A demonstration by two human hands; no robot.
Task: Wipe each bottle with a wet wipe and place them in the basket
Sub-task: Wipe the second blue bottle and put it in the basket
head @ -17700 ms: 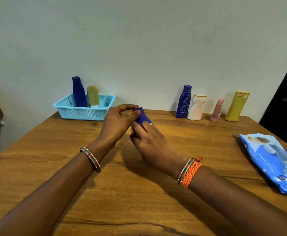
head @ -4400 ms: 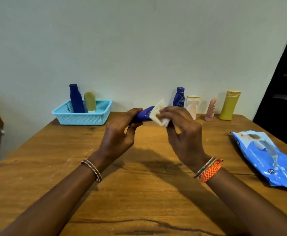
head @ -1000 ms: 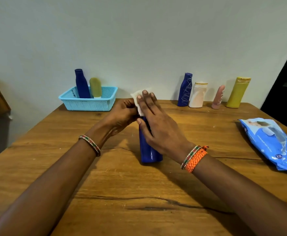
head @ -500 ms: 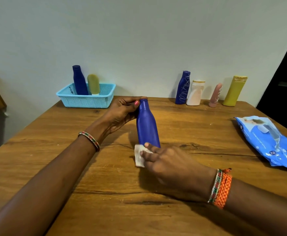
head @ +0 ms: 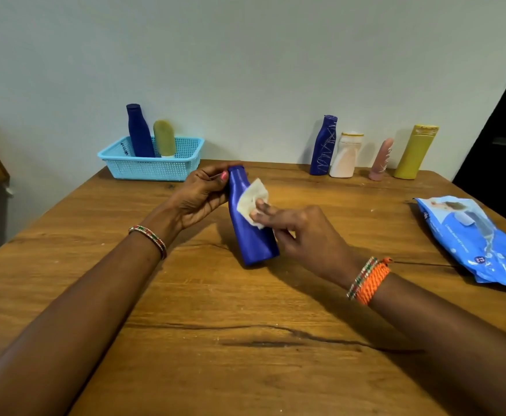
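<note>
My left hand (head: 199,195) grips the blue bottle (head: 250,223) at its neck, fingers curled round the cap end; bottle tilted, base on the table (head: 245,340). My right hand (head: 303,232) pinches the wet wipe (head: 253,202) against the bottle's right shoulder. Light blue basket (head: 151,165) far left holds two bottles; four more stand along the wall.

Wooden table (head: 245,340), pale wall (head: 245,55)
</note>
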